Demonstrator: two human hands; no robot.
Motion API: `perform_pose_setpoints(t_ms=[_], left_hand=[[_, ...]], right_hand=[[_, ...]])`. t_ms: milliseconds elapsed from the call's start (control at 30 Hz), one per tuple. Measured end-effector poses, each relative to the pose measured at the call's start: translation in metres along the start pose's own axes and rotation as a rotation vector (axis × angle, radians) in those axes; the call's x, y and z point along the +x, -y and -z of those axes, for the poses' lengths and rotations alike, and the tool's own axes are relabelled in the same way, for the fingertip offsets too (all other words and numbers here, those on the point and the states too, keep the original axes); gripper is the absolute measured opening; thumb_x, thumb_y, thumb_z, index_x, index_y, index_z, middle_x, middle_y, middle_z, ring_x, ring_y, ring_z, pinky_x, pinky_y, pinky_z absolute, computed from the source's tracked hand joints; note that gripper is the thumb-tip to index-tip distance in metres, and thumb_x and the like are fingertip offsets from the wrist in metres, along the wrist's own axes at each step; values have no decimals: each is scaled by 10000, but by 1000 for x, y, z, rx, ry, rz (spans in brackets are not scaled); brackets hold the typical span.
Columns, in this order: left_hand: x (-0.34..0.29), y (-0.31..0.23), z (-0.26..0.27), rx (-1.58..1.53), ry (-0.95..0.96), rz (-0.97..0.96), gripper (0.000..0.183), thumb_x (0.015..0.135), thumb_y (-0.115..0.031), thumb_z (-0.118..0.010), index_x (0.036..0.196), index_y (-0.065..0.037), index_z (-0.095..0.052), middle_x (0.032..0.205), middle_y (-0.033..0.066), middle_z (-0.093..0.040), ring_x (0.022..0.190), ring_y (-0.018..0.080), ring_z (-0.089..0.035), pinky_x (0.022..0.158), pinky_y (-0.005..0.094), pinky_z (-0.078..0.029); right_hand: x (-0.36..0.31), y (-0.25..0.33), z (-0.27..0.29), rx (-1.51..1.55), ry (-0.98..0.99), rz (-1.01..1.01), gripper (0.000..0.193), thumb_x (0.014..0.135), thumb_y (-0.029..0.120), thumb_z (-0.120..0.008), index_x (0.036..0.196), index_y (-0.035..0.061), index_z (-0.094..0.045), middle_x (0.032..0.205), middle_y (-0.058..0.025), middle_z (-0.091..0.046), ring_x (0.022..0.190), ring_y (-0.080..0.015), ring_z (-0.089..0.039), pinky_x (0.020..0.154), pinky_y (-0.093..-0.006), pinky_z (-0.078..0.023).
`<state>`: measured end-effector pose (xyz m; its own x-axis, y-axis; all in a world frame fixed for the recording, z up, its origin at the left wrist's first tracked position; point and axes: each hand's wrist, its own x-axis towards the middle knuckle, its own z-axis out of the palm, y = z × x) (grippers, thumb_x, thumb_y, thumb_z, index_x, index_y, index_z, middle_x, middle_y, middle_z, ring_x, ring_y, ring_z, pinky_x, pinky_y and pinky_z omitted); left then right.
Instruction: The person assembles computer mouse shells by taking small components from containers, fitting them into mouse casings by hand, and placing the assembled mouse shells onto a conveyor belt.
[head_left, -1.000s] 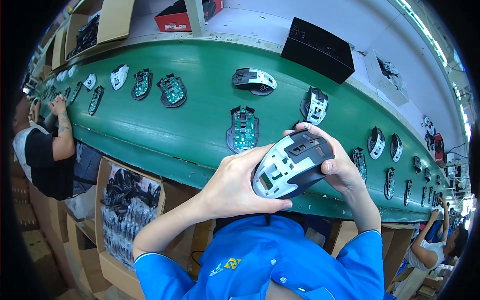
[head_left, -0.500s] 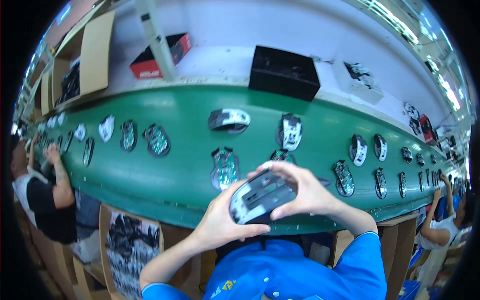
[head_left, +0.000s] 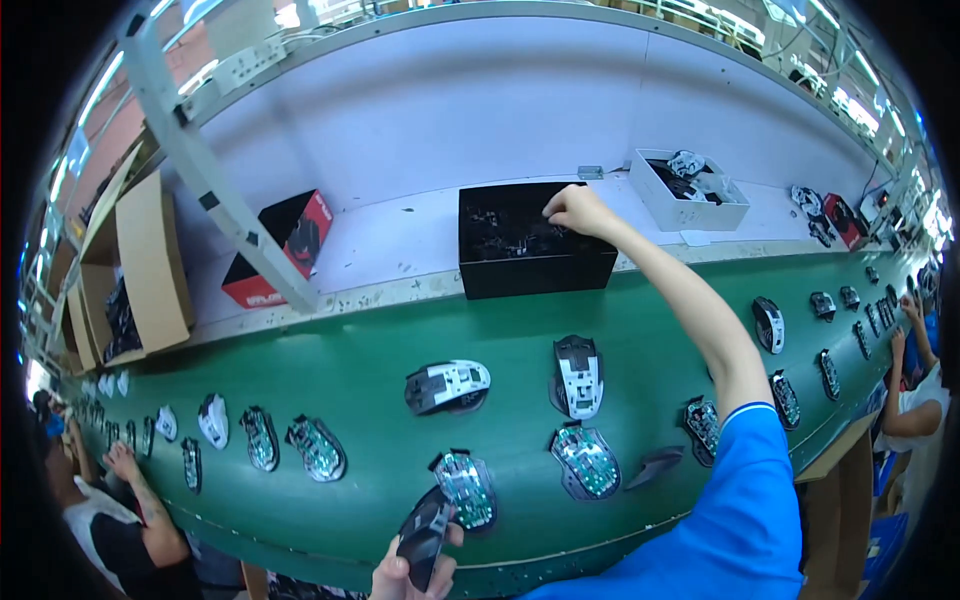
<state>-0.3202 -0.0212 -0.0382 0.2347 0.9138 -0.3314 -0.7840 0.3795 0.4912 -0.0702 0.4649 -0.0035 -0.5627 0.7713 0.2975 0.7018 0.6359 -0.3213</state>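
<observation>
One dark, curved plastic shell (head_left: 424, 535), likely light, stiff, slick, best held by its sides, sits in my left hand (head_left: 393, 574), fingers wrapped round; my right hand (head_left: 580, 211) bunches over a black rectangular box (head_left: 540, 277), whether holding anything I can't tell

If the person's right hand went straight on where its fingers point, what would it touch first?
Probably what look like small parts inside the open black box; how far they lie from the right hand is unclear.

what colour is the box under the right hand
The box is black; the head view shows it best.
</observation>
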Motion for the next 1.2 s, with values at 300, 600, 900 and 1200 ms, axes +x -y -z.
perform_pose_setpoints(t_ms=[300, 600, 900, 1200], left_hand=[[10, -19, -3, 38, -123, -64, 901, 618, -382, -773, 1324, -29, -339, 1107, 134, -519, 567, 146, -487, 383, 209, -384], [9, -20, 1, -3, -140, -184, 790, 748, -500, -628, 1308, -19, -348, 1104, 173, -485, 703, 230, -523, 398, 289, -425], [13, -9, -24, -84, 200, -48, 844, 758, -485, -585, 1407, -94, -213, 1135, 269, -487, 899, 432, -601, 588, 500, -589], [10, 11, -63, 24, 109, 148, 644, 812, -407, -472, 1293, 16, -408, 1118, 209, -570, 907, 264, -608, 626, 413, -543]], right_hand=[[58, 40, -61, -109, 140, -346, 333, 668, 326, -750, 915, 109, -698, 961, -123, -674, 923, -284, -645, 794, -408, -521], [57, 25, -26, 390, 110, -475, 205, 633, 120, -732, 805, 13, -700, 711, -91, -658, 544, -156, -627, 447, -338, -564], [-38, 98, 57, 168, -95, -56, 191, 793, 198, -633, 847, 25, -694, 712, -129, -655, 668, -222, -660, 514, -319, -515], [-241, 247, 92, 178, 168, 851, 194, 672, 116, -630, 865, 98, -617, 834, -9, -528, 734, -152, -549, 390, -264, -416]])
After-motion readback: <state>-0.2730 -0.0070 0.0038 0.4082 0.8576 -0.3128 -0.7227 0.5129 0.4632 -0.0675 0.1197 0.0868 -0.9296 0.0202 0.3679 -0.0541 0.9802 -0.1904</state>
